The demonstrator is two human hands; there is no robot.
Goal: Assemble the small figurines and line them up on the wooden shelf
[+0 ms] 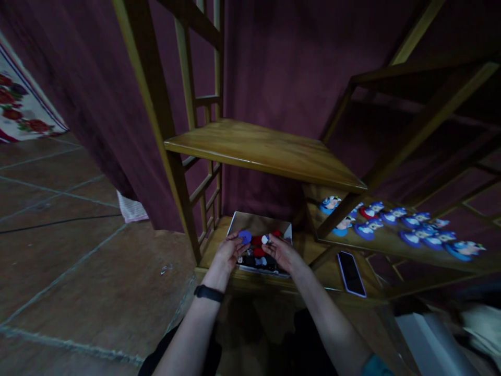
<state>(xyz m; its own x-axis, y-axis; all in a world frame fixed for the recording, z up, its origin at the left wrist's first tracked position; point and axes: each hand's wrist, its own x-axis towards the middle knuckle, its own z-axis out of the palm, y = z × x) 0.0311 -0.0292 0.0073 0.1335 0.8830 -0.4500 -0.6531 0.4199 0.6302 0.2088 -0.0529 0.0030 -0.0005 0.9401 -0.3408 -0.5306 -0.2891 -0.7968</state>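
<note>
Between the fingertips of my left hand (230, 249) is a round purple-blue disc (245, 237), which looks like the base of a figurine. My right hand (282, 252) pinches a small figurine piece (265, 239) with a pale round end; its other details are too small to tell. Both hands are over a shallow white-edged box (259, 222) on the low shelf. Inside it lie red and black figurine parts (258, 256), partly covered by my fingers. The disc and the small piece are held apart, a short way from each other.
On the shelf to the right stand several figurines (368, 228) on round blue, purple and red bases. A phone (351, 273) lies on the lower board. A wooden shelf (258, 146) juts out above my hands, with an upright post (156, 104) at its left.
</note>
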